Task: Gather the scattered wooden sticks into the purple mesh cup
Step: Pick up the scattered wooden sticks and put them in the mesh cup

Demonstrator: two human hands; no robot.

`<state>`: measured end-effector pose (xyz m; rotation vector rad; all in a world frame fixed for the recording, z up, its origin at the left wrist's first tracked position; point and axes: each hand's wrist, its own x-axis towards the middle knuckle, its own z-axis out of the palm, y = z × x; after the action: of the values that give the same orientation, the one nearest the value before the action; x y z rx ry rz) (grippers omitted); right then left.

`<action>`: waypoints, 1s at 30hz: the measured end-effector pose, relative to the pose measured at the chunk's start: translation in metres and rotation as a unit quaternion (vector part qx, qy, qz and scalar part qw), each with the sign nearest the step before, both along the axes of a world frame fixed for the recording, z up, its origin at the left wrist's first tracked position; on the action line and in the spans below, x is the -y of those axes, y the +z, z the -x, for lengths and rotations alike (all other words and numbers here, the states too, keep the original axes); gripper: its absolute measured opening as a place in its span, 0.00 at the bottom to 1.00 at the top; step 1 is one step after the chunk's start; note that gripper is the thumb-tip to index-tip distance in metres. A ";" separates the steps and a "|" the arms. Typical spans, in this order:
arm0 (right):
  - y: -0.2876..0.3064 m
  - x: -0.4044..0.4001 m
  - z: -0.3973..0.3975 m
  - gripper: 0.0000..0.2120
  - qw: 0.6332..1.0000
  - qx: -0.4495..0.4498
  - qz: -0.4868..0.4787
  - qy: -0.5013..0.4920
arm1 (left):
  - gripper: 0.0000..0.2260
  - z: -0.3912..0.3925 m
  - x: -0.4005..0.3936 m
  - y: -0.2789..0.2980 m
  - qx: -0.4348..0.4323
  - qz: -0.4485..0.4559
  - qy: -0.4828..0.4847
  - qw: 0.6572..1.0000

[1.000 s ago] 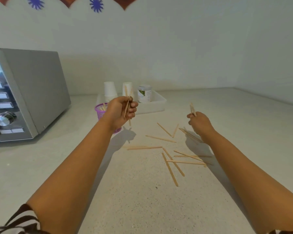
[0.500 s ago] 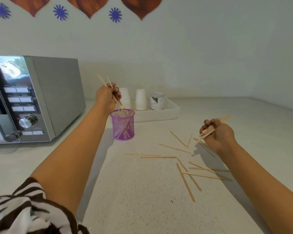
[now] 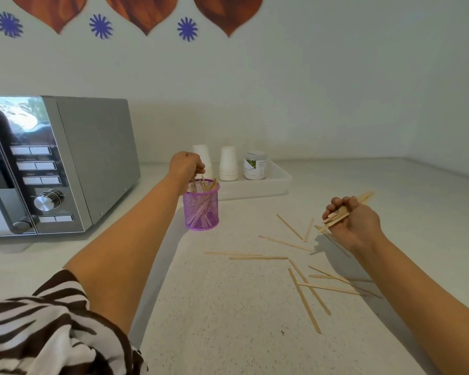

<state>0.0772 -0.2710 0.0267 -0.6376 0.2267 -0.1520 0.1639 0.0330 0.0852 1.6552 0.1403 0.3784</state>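
The purple mesh cup (image 3: 201, 212) stands upright on the counter, with several wooden sticks leaning inside it. My left hand (image 3: 186, 165) hovers just over the cup's rim, fingers pinched on the tops of sticks that reach down into the cup. My right hand (image 3: 354, 221) is held above the counter to the right, closed around a bundle of wooden sticks (image 3: 343, 211) that pokes out both sides of the fist. Several loose sticks (image 3: 303, 282) lie scattered on the counter between the cup and my right forearm.
A silver microwave (image 3: 65, 163) stands at the left. Behind the cup, a white tray (image 3: 279, 182) holds two stacks of white cups (image 3: 228, 163) and a small jar (image 3: 255, 165). The counter meets walls at the back and right.
My left hand dropped from above the cup to its rim, lowering its sticks inside. My right hand stayed about where it was, still gripping its bundle.
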 end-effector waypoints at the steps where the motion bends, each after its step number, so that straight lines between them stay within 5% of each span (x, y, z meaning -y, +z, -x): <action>1: 0.000 -0.001 0.000 0.19 1.000 -0.002 0.012 0.002 | 0.06 0.000 0.000 0.001 0.014 -0.010 0.013 1.000; 6: 0.001 -0.003 0.004 0.18 0.997 -0.011 0.071 0.007 | 0.14 0.005 -0.004 0.005 0.100 -0.010 0.106 0.989; 15: 0.009 -0.019 0.005 0.14 0.939 -0.100 0.327 -0.042 | 0.08 0.036 -0.020 -0.026 0.109 0.125 0.168 0.972; 26: 0.089 -0.150 -0.028 0.07 0.930 0.071 0.344 0.110 | 0.08 0.038 -0.038 -0.031 0.022 0.138 0.168 0.976; 30: 0.093 -0.199 -0.059 0.09 0.881 0.069 0.448 0.139 | 0.06 0.034 -0.034 -0.033 0.022 0.123 0.147 0.981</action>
<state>0.1357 -0.0722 0.1202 -1.5702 -0.0965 -0.0132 0.1295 0.0674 0.0519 1.3827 0.3863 0.5960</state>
